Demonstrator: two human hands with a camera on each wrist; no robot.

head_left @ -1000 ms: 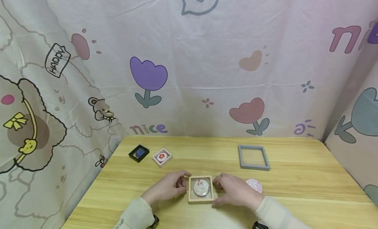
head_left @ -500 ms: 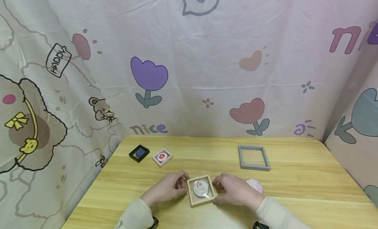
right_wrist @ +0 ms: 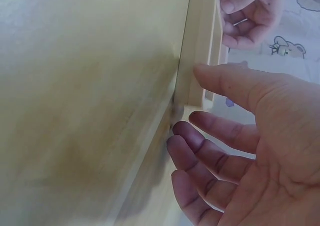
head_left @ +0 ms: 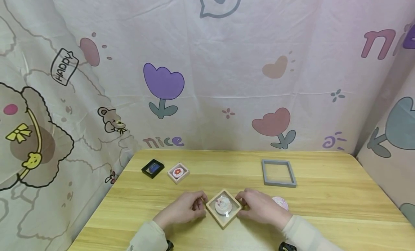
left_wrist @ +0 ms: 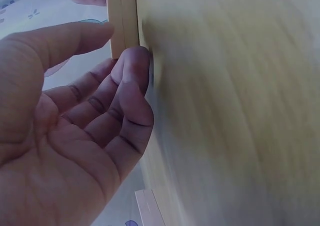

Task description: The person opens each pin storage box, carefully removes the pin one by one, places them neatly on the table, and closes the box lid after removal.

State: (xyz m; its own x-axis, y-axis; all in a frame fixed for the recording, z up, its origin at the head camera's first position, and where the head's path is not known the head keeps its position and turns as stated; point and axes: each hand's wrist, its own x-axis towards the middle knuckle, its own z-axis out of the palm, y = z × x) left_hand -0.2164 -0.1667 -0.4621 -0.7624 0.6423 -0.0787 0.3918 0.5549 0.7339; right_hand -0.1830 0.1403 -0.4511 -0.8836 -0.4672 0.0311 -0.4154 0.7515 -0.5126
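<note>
In the head view a square, pale wooden display frame (head_left: 214,216) with a see-through middle lies with one corner facing the person. A round badge (head_left: 223,205) with a pale picture shows inside it. At the left corner is my left hand (head_left: 184,209), thumb and fingertips on either side. My right hand (head_left: 260,209) holds the opposite corner the same way. The left wrist view shows the thumb against the frame's side (left_wrist: 120,20) and curled fingers at its end. From the right wrist, the thumb touches the frame (right_wrist: 197,45), with the other fingers bent below.
A grey frame (head_left: 279,184) lies back right. Partly behind the right hand is a pink round badge (head_left: 281,202). A small black frame (head_left: 147,173) and a small pale frame (head_left: 172,177) with a red-flower badge sit back left. A printed curtain (head_left: 207,81) hangs behind the table.
The wooden display frame has turned from square-on to a diamond position between my hands, its badge turning with it. Both hands keep nearly the same place, with only small shifts.
</note>
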